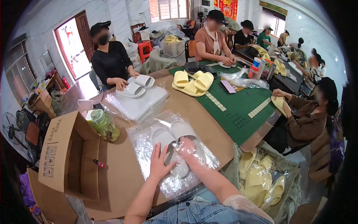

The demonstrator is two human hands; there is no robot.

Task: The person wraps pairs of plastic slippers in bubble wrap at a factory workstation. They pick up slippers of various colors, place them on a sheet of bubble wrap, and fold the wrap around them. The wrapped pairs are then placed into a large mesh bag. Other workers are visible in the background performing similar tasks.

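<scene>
A pair of pale grey slippers lies side by side on a stack of clear plastic bags (143,143) right in front of me. My left hand (161,164) rests on the left slipper (180,167), its fingers stretched and the thumb spread apart. Over the right slipper (182,130), my right hand (187,148) is bent inward, its fingers closed at the strap's edge. Part of each slipper is covered by my hands.
An open cardboard box (84,156) and a green bottle (104,125) stand left. A sack of bagged yellow slippers (257,183) sits right. Across the table, a co-worker (112,63) handles white slippers (136,87). Yellow slippers (194,83) lie on the green mat (233,128).
</scene>
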